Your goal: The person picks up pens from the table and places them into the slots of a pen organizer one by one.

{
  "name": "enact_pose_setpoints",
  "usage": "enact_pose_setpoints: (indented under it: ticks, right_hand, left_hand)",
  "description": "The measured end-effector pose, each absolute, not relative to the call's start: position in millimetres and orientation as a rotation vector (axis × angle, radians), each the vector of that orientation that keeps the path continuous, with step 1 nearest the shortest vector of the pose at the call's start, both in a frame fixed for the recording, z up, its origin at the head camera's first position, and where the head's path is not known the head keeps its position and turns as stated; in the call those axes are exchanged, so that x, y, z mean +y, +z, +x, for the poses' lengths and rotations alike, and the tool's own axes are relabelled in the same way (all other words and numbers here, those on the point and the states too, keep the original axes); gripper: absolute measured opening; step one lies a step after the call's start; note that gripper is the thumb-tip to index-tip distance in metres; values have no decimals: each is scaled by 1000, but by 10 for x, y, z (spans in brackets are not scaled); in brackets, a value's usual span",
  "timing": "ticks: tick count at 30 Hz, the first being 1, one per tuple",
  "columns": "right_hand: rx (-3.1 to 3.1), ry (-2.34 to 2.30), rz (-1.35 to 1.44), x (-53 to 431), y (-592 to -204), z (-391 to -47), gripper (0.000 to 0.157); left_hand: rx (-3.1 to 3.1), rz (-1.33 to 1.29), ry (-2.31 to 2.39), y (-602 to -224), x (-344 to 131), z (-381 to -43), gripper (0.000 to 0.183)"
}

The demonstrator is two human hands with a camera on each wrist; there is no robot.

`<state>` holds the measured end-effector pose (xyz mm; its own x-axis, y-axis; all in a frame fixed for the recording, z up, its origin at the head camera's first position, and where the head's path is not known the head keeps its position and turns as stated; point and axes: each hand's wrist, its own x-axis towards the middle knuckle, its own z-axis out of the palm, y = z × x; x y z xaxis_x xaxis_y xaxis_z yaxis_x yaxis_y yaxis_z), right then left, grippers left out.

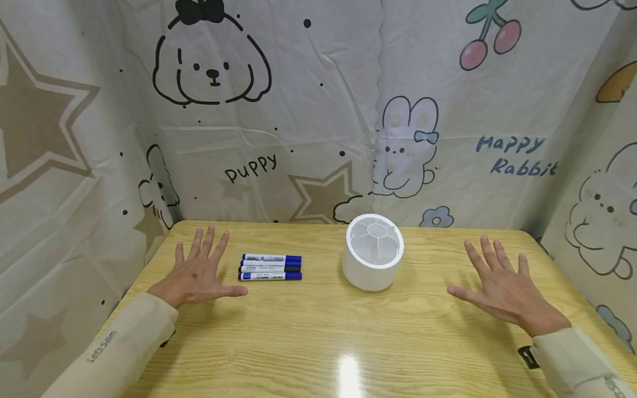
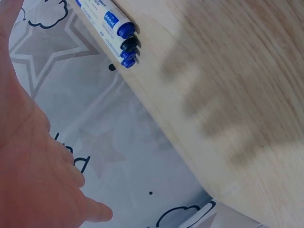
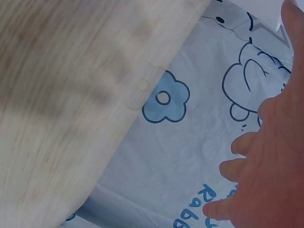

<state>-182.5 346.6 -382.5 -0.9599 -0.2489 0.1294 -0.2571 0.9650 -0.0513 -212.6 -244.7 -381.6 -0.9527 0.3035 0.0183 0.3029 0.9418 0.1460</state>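
Note:
Several whiteboard markers (image 1: 270, 268) lie side by side on the table, most with blue caps and one with a black cap. My left hand (image 1: 196, 276) is just left of them, fingers spread and holding nothing. In the left wrist view the marker ends (image 2: 126, 31) show at the top, apart from the hand (image 2: 38, 161). A white round pen holder (image 1: 370, 276), divided inside into compartments, stands upright right of the markers; nothing shows inside it. Farther right, my right hand (image 1: 507, 290) is spread above the table, touching nothing. The right wrist view also shows that hand (image 3: 270, 161).
The light wood table (image 1: 278, 337) has rounded far corners. A printed curtain (image 1: 308, 110) with puppy, rabbit and star drawings hangs behind it and along both sides. Light glares off the table's near middle.

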Motion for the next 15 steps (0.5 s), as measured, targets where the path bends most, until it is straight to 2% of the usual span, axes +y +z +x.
enact_pose_setpoints:
  ticks: [7, 15]
  right_hand:
    - [-2997, 141, 385, 3545, -3791, -1854, 107]
    - [-2935, 333, 464, 3608, -3811, -1951, 113]
  left_hand:
    - [3071, 508, 283, -3829, -2467, -2174, 128]
    - [2928, 527, 604, -3905, -2565, -2296, 116]
